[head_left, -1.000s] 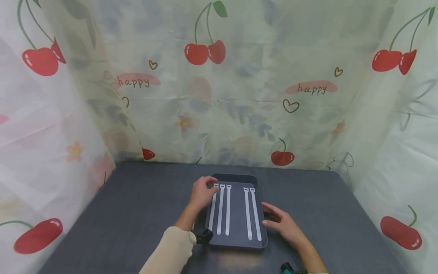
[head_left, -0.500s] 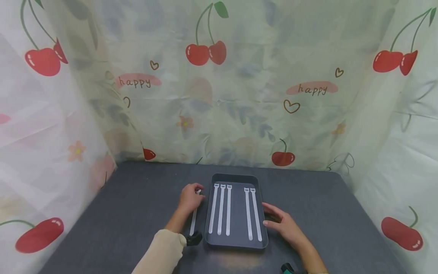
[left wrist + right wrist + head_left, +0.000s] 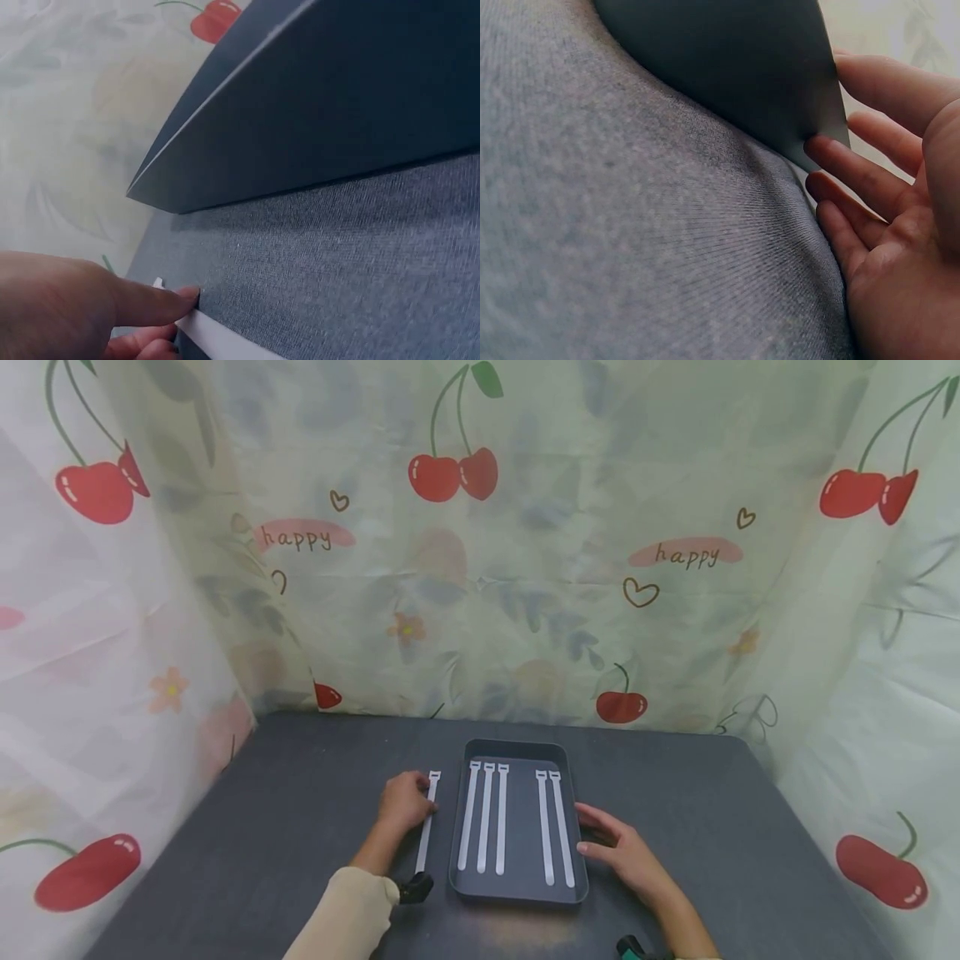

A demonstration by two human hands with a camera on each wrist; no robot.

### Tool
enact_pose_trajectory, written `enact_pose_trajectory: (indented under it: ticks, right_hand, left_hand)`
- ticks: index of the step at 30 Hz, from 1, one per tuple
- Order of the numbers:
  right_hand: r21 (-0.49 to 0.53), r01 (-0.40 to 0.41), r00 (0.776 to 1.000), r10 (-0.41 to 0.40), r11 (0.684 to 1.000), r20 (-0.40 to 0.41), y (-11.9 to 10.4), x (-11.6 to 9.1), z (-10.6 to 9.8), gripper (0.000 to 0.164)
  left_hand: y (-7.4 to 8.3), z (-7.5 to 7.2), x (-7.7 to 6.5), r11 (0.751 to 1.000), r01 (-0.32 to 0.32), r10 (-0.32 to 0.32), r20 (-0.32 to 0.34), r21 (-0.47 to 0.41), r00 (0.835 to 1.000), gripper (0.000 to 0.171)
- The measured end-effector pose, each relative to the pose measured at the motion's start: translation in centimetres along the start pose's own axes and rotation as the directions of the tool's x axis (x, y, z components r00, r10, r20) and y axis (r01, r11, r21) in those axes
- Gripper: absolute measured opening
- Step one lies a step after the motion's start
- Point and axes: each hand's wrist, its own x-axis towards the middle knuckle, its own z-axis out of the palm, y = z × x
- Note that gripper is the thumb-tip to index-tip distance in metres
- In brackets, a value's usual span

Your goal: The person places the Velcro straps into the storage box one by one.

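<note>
Left of the dark grey tray, a white strap cable tie with a slotted head lies lengthwise on the table. My left hand pinches it just below the head; the left wrist view has thumb and fingers around the pale strip. On the tray floor, more white cable ties lie parallel: three on the left, including one cable tie, and two on the right, including another cable tie. My right hand rests at the tray's right wall, its fingertips against the wall in the right wrist view.
The dark cloth-covered table stretches on both sides of the tray. A curtain printed with cherries encloses the back and sides. A black wrist strap sits by the left sleeve.
My left hand has moved from over the tray's left edge leftward to the cable tie on the table and now pinches it. The right hand and the tray stay in place.
</note>
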Motion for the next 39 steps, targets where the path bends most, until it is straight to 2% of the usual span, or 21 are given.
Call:
enact_pose_trajectory:
  ticks: [3,7,11,15,19,24,29,32,39]
  right_hand:
    - [-0.002,-0.007,1.000,0.007,1.000,0.004,0.0,0.0,-0.1,0.062]
    - [-0.004,-0.008,1.000,0.008,1.000,0.008,0.1,0.0,-0.1,0.063]
    - [-0.009,-0.010,1.000,0.010,1.000,-0.001,0.1,0.1,-0.2,0.062]
    - [-0.014,0.003,1.000,-0.003,1.000,0.006,0.0,0.1,-0.2,0.063]
    - [0.006,0.014,1.000,-0.015,1.000,0.017,-0.1,0.0,-0.2,0.063]
    - [0.033,0.023,1.000,-0.023,0.999,0.018,-0.1,-0.1,-0.2,0.063]
    - [0.037,0.029,0.999,-0.030,0.999,0.018,0.1,-0.1,-0.2,0.063]
    - [0.031,0.024,0.999,-0.025,0.999,0.021,0.0,-0.2,-0.2,0.063]
    - [0.040,0.035,0.999,-0.036,0.999,0.026,0.1,-0.2,-0.2,0.063]
  left_hand:
    - [0.1,-0.1,-0.2,1.000,0.023,-0.023,-0.001,0.019,1.000,0.038]
    - [0.0,-0.1,-0.4,1.000,0.006,-0.006,-0.018,0.030,1.000,0.041]
    - [-0.5,-0.1,-0.3,0.997,-0.076,0.076,-0.002,0.001,0.997,0.041]
    - [-1.3,-0.5,-0.3,0.981,-0.164,0.169,0.046,-0.103,0.985,0.043]
    - [-1.9,-1.0,-0.5,0.967,-0.192,0.208,0.082,-0.169,0.975,0.041]
    - [-2.5,-1.3,-0.8,0.963,-0.160,0.190,0.125,-0.218,0.974,0.032]
    - [-2.4,-1.5,-0.8,0.950,-0.122,0.169,0.146,-0.288,0.975,0.029]
    - [-1.9,-1.9,-0.9,0.939,-0.103,0.159,0.149,-0.329,0.976,0.029]
    - [-0.4,-2.7,-0.9,0.915,-0.103,0.168,0.136,-0.389,0.976,0.028]
